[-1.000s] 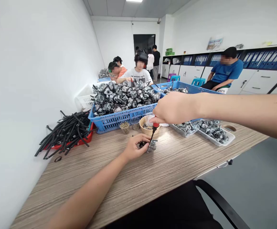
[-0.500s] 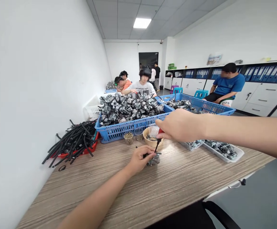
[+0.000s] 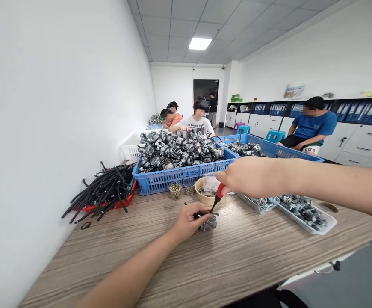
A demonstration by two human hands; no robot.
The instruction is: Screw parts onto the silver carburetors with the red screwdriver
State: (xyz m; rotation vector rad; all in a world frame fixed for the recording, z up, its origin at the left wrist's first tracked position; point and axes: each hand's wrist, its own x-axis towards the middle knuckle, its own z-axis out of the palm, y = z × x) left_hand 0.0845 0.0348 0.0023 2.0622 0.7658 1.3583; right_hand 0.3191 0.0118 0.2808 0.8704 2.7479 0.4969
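Note:
My left hand (image 3: 189,220) grips a small grey metal part (image 3: 209,223) against the wooden table (image 3: 173,269). My right hand (image 3: 245,176) is closed around the red handle of a screwdriver (image 3: 218,196), above and to the right of my left hand. The screwdriver slants down, its tip reaching the top of the metal part beside my left fingertips. The exact contact point is too small to make out.
Behind my hands are a blue basket (image 3: 160,182) heaped with metal parts, cups of small brass pieces (image 3: 175,191) and a round bowl (image 3: 205,197). Black tubes (image 3: 104,188) lie left, white trays (image 3: 322,230) right. People sit beyond.
The camera view has shifted, so the scene sits slightly lower. More of the screwdriver's red handle shows below my right hand. Its tip remains at the metal part.

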